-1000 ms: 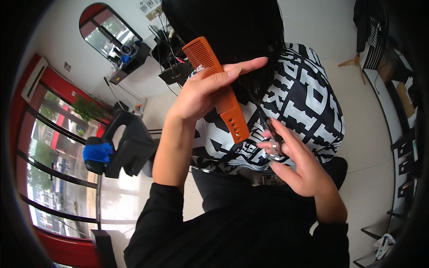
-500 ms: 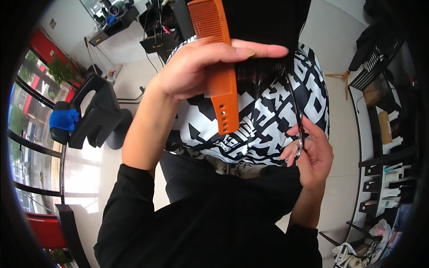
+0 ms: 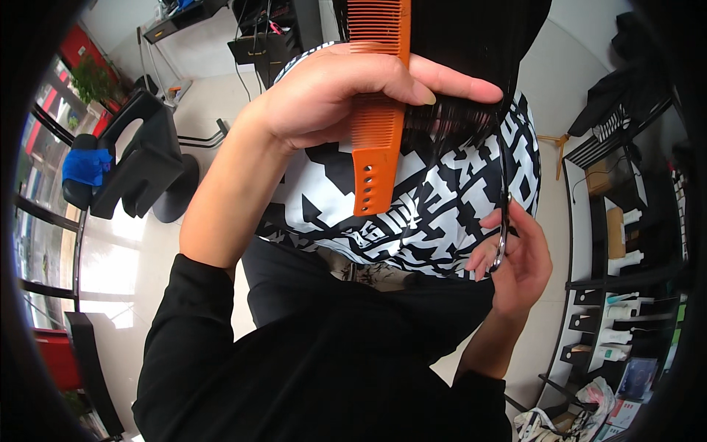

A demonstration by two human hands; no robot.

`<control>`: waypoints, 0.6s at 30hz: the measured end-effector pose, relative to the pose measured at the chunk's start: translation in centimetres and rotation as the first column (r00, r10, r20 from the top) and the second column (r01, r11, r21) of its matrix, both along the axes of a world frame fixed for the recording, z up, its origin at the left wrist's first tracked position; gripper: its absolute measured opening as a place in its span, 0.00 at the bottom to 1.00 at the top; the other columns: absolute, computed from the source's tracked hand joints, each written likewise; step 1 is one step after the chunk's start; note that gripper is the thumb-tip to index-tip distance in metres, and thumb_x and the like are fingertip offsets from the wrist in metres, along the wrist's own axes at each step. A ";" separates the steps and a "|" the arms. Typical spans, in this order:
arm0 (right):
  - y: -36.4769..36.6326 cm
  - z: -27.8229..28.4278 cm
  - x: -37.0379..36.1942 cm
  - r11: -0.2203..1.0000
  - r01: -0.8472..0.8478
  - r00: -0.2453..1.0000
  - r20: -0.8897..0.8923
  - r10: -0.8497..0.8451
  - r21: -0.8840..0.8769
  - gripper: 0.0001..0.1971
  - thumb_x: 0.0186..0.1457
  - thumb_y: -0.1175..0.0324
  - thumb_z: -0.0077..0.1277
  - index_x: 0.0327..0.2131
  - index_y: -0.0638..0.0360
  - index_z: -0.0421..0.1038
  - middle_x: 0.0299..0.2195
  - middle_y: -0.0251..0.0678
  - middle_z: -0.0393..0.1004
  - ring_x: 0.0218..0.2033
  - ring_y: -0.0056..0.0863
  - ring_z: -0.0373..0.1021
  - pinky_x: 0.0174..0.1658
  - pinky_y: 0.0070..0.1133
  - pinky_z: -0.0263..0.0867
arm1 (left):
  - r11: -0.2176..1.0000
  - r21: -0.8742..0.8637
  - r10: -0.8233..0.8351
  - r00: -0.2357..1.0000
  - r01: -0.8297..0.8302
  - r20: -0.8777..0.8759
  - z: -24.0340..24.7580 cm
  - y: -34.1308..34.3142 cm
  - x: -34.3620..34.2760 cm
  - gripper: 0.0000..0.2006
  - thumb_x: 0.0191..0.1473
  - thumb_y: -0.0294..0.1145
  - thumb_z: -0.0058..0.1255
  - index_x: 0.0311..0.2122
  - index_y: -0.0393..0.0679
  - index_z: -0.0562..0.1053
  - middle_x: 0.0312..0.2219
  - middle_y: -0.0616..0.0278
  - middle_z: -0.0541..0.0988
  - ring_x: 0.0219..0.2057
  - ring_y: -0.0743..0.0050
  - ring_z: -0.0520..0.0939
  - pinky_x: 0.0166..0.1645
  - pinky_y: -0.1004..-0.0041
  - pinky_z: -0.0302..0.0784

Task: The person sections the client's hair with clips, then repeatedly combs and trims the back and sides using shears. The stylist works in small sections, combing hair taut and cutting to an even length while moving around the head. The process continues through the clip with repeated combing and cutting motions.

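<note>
Comb (image 3: 377, 110) in left hand (image 3: 346, 96), scissors (image 3: 502, 199) in right hand (image 3: 519, 258)

The scene is seen from a single head-worn fisheye camera, aimed steeply downward and slightly forward. The wearer's own black-sleeved torso (image 3: 324, 368) fills the frame from 5 to 7 o'clock, very close to the lens. The left hand (image 3: 346, 96) is met near 12 o'clock and the right hand (image 3: 515, 258) near 3 o'clock, both at close range. The comb (image 3: 375, 110) runs off the top edge. The patterned cape (image 3: 427, 199) lies just beyond, at centre. The floor and a black chair (image 3: 140, 162) are pushed out towards 9 o'clock, shelves (image 3: 618, 243) towards 3 o'clock, bent by the lens. The rim is vignetted black. No second view is supplied, so nothing is shared.
</note>
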State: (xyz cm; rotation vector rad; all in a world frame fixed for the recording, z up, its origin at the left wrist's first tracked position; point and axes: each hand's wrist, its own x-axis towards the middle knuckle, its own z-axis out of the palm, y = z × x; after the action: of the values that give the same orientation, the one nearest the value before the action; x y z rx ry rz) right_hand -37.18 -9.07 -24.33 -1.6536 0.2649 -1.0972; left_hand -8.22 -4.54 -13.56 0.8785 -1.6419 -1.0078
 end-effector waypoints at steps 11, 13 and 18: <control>0.2 0.8 -0.2 0.997 -0.051 0.999 -0.002 0.052 0.051 0.29 0.51 0.91 0.39 0.59 0.76 0.61 0.43 0.55 0.74 0.23 0.23 0.74 0.24 0.12 0.64 | 0.999 0.032 -0.035 0.990 0.040 -0.136 0.0 0.0 0.5 0.22 0.54 0.26 0.39 0.49 0.25 0.76 0.54 0.50 0.78 0.50 0.74 0.79 0.59 0.77 0.69; -0.2 0.3 -0.2 0.997 -0.053 0.999 -0.006 0.054 0.049 0.28 0.52 0.90 0.39 0.60 0.76 0.60 0.43 0.56 0.73 0.23 0.22 0.74 0.23 0.12 0.64 | 0.995 0.069 -0.057 0.988 0.068 -0.144 0.5 0.7 0.4 0.22 0.54 0.26 0.39 0.49 0.25 0.76 0.54 0.50 0.78 0.48 0.74 0.79 0.58 0.77 0.70; -0.5 0.2 -0.2 0.995 -0.087 0.996 0.008 0.087 0.040 0.27 0.54 0.88 0.41 0.60 0.77 0.60 0.44 0.56 0.73 0.23 0.21 0.73 0.23 0.12 0.64 | 0.997 0.077 -0.012 0.991 0.023 -0.131 0.1 0.5 0.6 0.21 0.55 0.26 0.39 0.49 0.26 0.77 0.52 0.52 0.79 0.40 0.81 0.79 0.49 0.81 0.73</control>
State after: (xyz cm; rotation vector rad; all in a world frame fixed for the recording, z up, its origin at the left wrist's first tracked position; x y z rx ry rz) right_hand -37.43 -9.55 -24.09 -1.6112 0.2077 -1.0255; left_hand -7.59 -4.04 -13.45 0.8329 -1.5106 -1.1248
